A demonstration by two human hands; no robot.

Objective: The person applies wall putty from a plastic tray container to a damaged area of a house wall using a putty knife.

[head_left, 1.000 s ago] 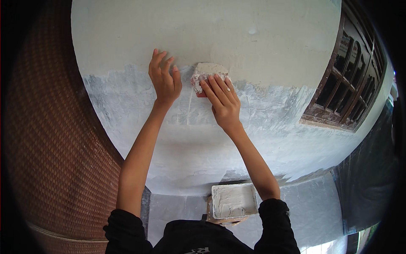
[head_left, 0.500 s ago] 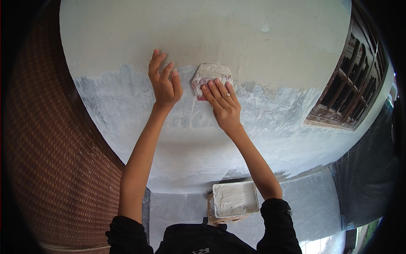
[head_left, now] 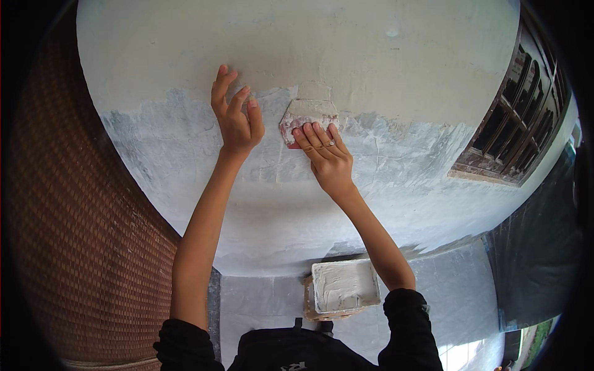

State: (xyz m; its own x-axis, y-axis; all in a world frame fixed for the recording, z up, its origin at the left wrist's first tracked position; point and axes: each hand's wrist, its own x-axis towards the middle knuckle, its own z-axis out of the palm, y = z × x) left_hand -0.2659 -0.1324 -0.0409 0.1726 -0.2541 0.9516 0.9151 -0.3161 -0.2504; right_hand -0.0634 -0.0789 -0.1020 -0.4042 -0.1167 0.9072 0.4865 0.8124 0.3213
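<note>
My right hand [head_left: 327, 156] presses a wide putty scraper [head_left: 307, 115], smeared white, flat against the plastered wall [head_left: 371, 68]. The blade sits at the edge between the pale upper wall and the greyer wet band below. My left hand [head_left: 235, 117] lies flat on the wall just left of the scraper, fingers spread and holding nothing. Both forearms reach up from black sleeves at the lower edge.
A white rectangular tray [head_left: 344, 286] of putty rests on a small stand at the wall's foot. A red brick wall [head_left: 80, 247] stands at the left. A dark wooden window frame [head_left: 516, 117] is at the right, and plastic sheeting [head_left: 458, 290] covers the floor.
The scraper and my right hand have slid a little up the wall, leaving a fresh stroke above the blade. My left hand stays flat on the wall.
</note>
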